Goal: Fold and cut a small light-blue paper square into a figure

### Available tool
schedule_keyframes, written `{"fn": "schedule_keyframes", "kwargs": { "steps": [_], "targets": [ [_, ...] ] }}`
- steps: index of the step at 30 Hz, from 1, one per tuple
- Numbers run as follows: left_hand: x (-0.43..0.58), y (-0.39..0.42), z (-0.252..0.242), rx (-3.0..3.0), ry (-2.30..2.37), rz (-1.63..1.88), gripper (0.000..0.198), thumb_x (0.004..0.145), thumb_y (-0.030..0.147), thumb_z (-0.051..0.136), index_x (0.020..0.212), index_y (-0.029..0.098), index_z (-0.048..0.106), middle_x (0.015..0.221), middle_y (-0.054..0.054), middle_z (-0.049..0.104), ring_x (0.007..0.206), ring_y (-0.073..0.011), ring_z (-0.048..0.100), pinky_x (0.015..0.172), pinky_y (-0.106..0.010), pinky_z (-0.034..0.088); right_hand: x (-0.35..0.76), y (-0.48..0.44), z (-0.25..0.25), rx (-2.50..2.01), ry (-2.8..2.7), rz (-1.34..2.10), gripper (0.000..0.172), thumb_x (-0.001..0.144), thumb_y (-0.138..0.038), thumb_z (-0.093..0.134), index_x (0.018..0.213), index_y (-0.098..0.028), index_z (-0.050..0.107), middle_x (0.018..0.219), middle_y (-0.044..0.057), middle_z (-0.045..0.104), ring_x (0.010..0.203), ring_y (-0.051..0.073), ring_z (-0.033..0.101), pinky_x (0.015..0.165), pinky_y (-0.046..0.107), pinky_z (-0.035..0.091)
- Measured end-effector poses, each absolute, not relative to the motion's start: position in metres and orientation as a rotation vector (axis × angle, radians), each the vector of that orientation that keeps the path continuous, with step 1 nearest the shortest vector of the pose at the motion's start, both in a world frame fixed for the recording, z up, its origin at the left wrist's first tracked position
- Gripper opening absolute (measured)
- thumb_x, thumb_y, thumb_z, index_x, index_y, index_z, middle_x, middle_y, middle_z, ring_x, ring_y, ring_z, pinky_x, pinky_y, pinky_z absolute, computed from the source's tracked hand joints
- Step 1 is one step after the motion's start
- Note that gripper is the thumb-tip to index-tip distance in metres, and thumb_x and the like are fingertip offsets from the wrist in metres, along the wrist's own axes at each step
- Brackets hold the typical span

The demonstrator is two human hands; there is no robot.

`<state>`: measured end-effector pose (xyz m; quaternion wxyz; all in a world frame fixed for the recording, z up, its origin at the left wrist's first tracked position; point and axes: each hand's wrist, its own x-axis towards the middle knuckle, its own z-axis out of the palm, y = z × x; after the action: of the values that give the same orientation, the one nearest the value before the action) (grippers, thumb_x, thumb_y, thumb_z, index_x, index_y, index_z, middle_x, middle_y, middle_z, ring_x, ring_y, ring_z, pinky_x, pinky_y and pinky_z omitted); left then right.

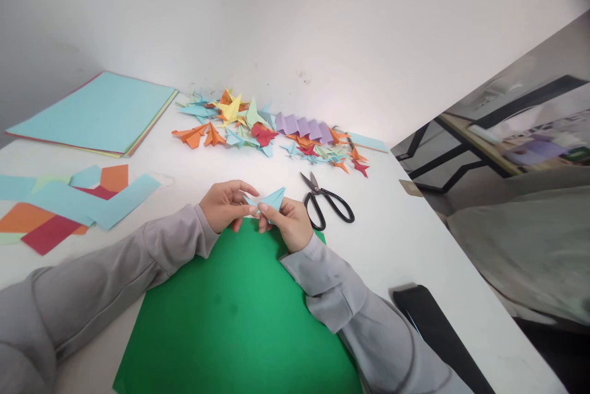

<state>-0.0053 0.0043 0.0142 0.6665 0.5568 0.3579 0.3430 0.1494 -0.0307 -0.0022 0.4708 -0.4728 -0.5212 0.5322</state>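
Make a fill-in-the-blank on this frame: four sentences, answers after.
1. The left hand and right hand together pinch a folded paper that is light ____.
2. The large sheet under both hands is ____.
3. The black tool lying on the table just right of the right hand is a pair of ____.
4. The pleated strip in the pile of folded figures is ____.

Missing words: blue; green; scissors; purple.
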Motion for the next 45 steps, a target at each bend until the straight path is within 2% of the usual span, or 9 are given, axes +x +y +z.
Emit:
{"fn": "schedule_keyframes", "kwargs": {
  "steps": [4,10,17,19,25,29,31,36,45],
  "targets": [
    [-0.004,0.004,0.014,1.247,0.825,0.846,0.042,0.058,0.03,0.073,0.09,0.011,0.052,0.047,0.005,0.057,0.033,-0.0101,0.052,0.031,-0.019,0.04,0.15,-0.03,-0.003,-1.132,-1.266,1.278,0.03,0.069,-0.043,0.065,0.058,-0.016,0.059,0.047,-0.001,0.058,0.041,0.009,0.051,0.043,0.023,0.038],
    [-0.004,0.006,0.014,1.237,0.857,0.88,0.031,0.055,0.027,0.074,0.074,0.01,0.055,0.038,0.005,0.053,0.029,-0.0084,0.047,0.03,-0.018,0.037,0.149,-0.031,-0.003,-1.172,-1.302,1.244,0.027,0.066,-0.04,0.068,0.061,-0.015,0.061,0.051,0.0,0.062,0.043,0.01,0.053,0.043,0.022,0.038],
    [-0.006,0.007,0.013,1.239,0.857,0.812,0.03,0.064,0.032,0.067,0.081,0.009,0.059,0.034,0.004,0.052,0.028,-0.01,0.047,0.031,-0.02,0.038,0.149,-0.03,0.0,-1.187,-1.308,1.305,0.032,0.064,-0.044,0.068,0.055,-0.014,0.06,0.047,0.0,0.06,0.04,0.01,0.053,0.042,0.022,0.038],
    [-0.005,0.006,0.013,1.269,0.863,0.843,0.031,0.064,0.032,0.067,0.083,0.009,0.059,0.036,0.004,0.053,0.029,-0.0098,0.047,0.033,-0.021,0.041,0.15,-0.029,-0.002,-1.174,-1.284,1.306,0.032,0.065,-0.044,0.068,0.054,-0.015,0.061,0.047,0.001,0.06,0.04,0.01,0.052,0.041,0.022,0.037],
    [-0.001,0.001,0.01,1.344,0.91,0.891,0.047,0.047,0.018,0.077,0.089,0.011,0.056,0.062,0.001,0.062,0.036,-0.0075,0.052,0.033,-0.019,0.043,0.15,-0.028,-0.006,-1.153,-1.247,1.307,0.037,0.071,-0.049,0.061,0.055,-0.015,0.063,0.047,0.002,0.061,0.041,0.01,0.053,0.042,0.022,0.037],
    [-0.002,0.001,0.009,1.345,0.912,0.912,0.043,0.049,0.018,0.074,0.088,0.011,0.057,0.07,-0.002,0.064,0.037,-0.007,0.053,0.033,-0.019,0.043,0.149,-0.029,-0.005,-1.18,-1.276,1.285,0.043,0.073,-0.053,0.056,0.056,-0.015,0.064,0.048,0.003,0.062,0.043,0.011,0.055,0.043,0.022,0.038],
    [-0.002,0.0,0.009,1.339,0.904,0.902,0.04,0.051,0.018,0.073,0.087,0.011,0.057,0.066,-0.001,0.065,0.037,-0.0079,0.053,0.034,-0.019,0.043,0.149,-0.03,-0.004,-1.199,-1.291,1.279,0.046,0.073,-0.055,0.055,0.055,-0.014,0.064,0.047,0.003,0.061,0.043,0.011,0.055,0.043,0.022,0.039],
    [-0.002,-0.002,0.01,1.342,0.904,0.896,0.03,0.057,0.016,0.07,0.085,0.01,0.058,0.047,0.004,0.056,0.032,-0.007,0.048,0.032,-0.017,0.039,0.148,-0.03,-0.003,-1.239,-1.322,1.262,0.048,0.075,-0.055,0.052,0.053,-0.014,0.064,0.046,0.003,0.06,0.042,0.011,0.055,0.044,0.022,0.04],
    [-0.002,-0.004,0.014,1.412,0.925,0.931,0.027,0.06,0.019,0.068,0.085,0.014,0.059,0.05,0.005,0.055,0.029,-0.0024,0.038,0.029,-0.016,0.026,0.15,-0.031,-0.002,-1.194,-1.333,1.245,0.041,0.074,-0.052,0.056,0.06,-0.015,0.064,0.053,0.003,0.062,0.048,0.012,0.056,0.046,0.024,0.042]
  ]
}}
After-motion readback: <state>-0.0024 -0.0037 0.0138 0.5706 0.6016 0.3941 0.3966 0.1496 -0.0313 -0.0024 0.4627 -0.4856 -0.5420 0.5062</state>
